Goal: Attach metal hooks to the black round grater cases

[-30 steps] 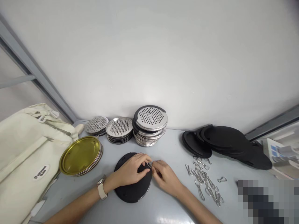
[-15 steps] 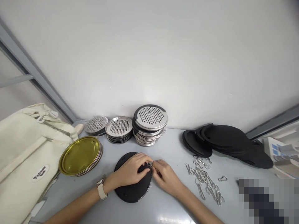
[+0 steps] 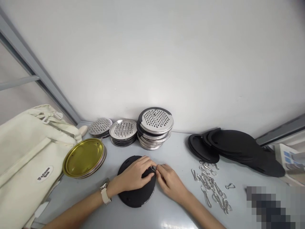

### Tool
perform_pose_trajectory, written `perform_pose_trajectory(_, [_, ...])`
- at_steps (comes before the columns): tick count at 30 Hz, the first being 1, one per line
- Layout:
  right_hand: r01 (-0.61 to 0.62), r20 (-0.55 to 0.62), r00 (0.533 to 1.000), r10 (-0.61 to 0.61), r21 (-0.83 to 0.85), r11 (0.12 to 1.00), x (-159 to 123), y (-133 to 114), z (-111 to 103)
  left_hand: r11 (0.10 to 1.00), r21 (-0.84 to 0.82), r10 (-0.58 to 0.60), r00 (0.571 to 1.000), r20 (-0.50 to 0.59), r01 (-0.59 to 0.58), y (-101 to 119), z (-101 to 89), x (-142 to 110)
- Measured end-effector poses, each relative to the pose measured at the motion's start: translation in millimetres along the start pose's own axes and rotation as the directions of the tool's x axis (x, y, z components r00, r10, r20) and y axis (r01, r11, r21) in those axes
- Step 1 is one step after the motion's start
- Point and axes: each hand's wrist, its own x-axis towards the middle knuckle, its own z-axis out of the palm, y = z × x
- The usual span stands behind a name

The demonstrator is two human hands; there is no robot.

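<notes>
A black round disc [image 3: 135, 197] lies on the table in front of me, its lower rim showing a thin metallic edge. My left hand [image 3: 138, 173], with a watch on the wrist, rests across the disc and holds it, thumb and fingers curled towards its right side. At that edge a small wire snap clip [image 3: 153, 168] shows between my two hands. My right hand [image 3: 168, 179] pinches the clip with thumb and forefinger. Whether the clip passes through the disc is hidden by the fingers.
Stacks of metal grater discs [image 3: 156, 120] stand along the wall. Left are gold lids [image 3: 84, 157] and a cream bag [image 3: 26, 152]. To the right lie loose wire clips [image 3: 209, 183], black discs [image 3: 235, 144] and a white box [image 3: 286, 159]. A blurred patch covers the lower right corner.
The view has turned slightly, so the surroundings sit a little further right. Both hands keep nearly the same pose at the disc and clip.
</notes>
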Motion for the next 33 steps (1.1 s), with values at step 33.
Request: perform_pose_trajectory(33, [0.014,0.023,1.000,-0.013,-0.067,0.998,1.6,-2.0,-0.1,0.998,-0.001,-0.069,0.997,-0.017,0.069,-0.6,1.4,-0.8])
